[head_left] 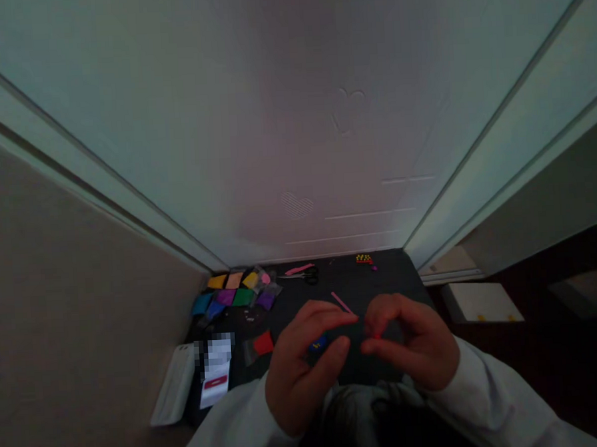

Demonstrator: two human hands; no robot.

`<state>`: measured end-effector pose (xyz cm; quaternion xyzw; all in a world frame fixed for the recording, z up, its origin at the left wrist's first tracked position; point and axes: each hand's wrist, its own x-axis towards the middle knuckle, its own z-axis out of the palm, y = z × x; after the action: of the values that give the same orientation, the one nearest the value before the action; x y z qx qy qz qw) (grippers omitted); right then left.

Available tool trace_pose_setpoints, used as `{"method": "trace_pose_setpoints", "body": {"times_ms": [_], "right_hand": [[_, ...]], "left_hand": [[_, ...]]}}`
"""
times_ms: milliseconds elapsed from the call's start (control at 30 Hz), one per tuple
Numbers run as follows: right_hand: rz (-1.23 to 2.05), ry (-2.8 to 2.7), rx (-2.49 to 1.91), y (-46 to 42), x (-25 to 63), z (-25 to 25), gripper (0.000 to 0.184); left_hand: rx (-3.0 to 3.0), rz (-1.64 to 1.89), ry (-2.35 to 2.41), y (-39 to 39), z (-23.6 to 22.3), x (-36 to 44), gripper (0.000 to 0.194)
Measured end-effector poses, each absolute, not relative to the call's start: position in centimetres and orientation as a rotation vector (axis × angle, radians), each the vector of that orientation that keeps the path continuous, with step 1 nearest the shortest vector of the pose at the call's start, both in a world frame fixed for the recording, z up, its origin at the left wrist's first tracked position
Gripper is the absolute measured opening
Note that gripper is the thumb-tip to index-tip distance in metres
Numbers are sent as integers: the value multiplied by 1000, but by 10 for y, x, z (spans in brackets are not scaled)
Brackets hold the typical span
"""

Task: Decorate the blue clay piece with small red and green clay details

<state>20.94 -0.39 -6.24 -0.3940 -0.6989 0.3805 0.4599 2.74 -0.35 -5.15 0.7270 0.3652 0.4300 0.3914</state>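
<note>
My left hand point(310, 356) is held above the dark table, its thumb and fingers apart with nothing between them. A small blue piece with yellow marks point(317, 344) shows on the table through the gap. My right hand point(412, 341) is pinched around a small red piece point(377, 329), which looks like modelling clay and is partly covered by the fingers. Just beyond the two hands lies a thin pink strip point(340, 301). To the left of my left hand rests a clear packet with a red block point(263, 343) in it.
Several coloured clay packets point(243, 297) crowd the back left. Black-handled scissors point(310, 275) lie near a pink piece point(301, 269). Yellow and red bits point(364, 259) sit at the back right. A phone point(216, 371) and a white case point(174, 385) are at left. A wall point(299, 150) rises behind.
</note>
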Motion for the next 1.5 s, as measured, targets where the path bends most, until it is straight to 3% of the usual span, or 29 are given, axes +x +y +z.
{"method": "trace_pose_setpoints", "body": {"times_ms": [300,800,1200,1500], "right_hand": [[811,-1714,-849,-7,212,-50,8],[819,-1682,-852,-6,213,-56,16],[913,-1688,-944,-6,209,-66,36],[892,-1852,-914,0,203,-66,39]], "left_hand": [[1588,1147,933,-18,-61,42,25],[1485,1231,869,-25,-59,54,26],[1369,1225,898,-35,-56,60,25],[1328,1251,1019,-52,-67,58,28]]}}
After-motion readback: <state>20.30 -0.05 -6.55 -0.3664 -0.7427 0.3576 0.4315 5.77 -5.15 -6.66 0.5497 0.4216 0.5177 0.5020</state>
